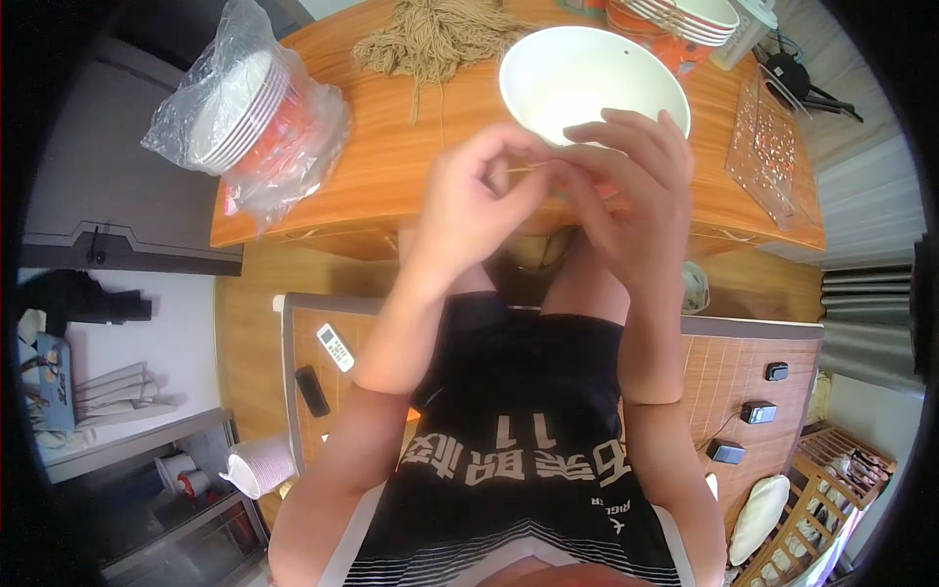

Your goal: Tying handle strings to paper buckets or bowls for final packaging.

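My left hand [479,191] and my right hand [631,181] meet above the table's near edge, fingertips pinched together. A thin tan strand [518,168] shows faintly at the left fingers; its ends are hidden. The right thumb and forefinger close at the same spot, while the other right fingers fan out over the rim of a large white bowl [567,73]. The bowl's mouth faces me, with a small dark hole near its far rim. Red printing on its outside shows between the right fingers. Further back lies a heap of tan twine [430,39], one strand trailing toward me.
On the wooden table [386,147], a stack of bowls in clear plastic [259,117] stands left and another bowl stack [685,24] back right. A clear beaded sheet [768,147] lies at the right edge. A remote [335,346] and phone [312,391] lie beside me on the left.
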`<state>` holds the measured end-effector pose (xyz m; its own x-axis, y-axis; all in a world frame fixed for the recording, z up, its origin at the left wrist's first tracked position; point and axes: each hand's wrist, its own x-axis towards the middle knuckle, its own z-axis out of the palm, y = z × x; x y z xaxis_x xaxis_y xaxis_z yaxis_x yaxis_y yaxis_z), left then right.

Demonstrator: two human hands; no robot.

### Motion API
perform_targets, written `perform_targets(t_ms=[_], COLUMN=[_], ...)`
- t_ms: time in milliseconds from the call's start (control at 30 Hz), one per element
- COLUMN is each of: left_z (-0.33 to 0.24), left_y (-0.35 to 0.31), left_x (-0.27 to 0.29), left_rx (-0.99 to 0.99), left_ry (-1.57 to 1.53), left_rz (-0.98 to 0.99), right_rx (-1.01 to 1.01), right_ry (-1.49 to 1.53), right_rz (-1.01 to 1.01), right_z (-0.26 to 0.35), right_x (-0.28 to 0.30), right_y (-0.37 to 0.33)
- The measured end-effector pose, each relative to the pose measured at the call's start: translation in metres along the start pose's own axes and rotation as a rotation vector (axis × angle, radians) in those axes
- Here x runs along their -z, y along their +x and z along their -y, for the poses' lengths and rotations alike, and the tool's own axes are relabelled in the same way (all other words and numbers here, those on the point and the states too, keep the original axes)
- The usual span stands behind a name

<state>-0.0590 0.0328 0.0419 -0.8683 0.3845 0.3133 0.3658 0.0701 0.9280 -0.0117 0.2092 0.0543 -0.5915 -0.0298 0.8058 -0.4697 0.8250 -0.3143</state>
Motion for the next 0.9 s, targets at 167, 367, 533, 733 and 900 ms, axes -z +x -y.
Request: perform_targets(t_ms=[167,367,533,733,900], left_z=[0.001,0.01,0.003,-0.002,-0.001], left_y=[-0.003,0.0,0.006,0.0,-0.001], left_x=[-0.004,-0.01,-0.002,0.004,-0.004], left_rx=[-0.018,-0.059,-0.037,0.023,-0.165], left_ry=[0.002,-0.096,-0.13,0.002,0.051], left_rz=[-0.014,-0.059,-0.05,-0.112,-0.09], right_rx=[0.012,-0.01,0.012,0.085,0.096], right_ry=[-0.013,-0.018,0.006,-0.015,-0.096], right_rz=[-0.037,-0.04,-0.069,-0.002,0.066], right_z=[-0.001,-0.005,-0.005,0.001,0.003], right_x=[-0.002,-0.007,-0.012,-0.012,0.005], right_y=[-0.003,-0.005,0.006,0.01,0.006])
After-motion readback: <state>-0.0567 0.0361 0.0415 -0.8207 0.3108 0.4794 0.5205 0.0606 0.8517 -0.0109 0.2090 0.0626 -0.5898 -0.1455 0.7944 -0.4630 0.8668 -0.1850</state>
